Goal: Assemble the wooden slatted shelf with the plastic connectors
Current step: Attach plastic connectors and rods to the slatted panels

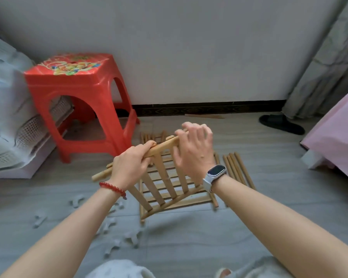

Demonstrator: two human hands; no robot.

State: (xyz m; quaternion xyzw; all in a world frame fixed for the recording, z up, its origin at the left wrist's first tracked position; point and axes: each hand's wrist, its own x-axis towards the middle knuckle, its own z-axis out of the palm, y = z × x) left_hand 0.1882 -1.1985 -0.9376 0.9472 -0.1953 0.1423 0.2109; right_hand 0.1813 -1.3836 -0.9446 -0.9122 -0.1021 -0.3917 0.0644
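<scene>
A wooden slatted panel [165,189] is held tilted above the floor, its top rail up and its lower end down toward me. My left hand [131,167] grips the top rail near its left end. My right hand [195,149] curls its fingers over the rail's right end, thumb spread toward the slats. Another slatted panel [189,199] lies flat on the floor beneath it. Several loose wooden rods [238,169] lie to the right. Several white plastic connectors [111,223] are scattered on the floor at lower left.
A red plastic stool [78,101] stands at the left by the wall. White storage baskets [34,127] sit beside it. A black slipper [280,123] lies at the right, near a pink-covered bed [338,137] and a curtain [325,63]. More slats [152,136] lie behind the panel.
</scene>
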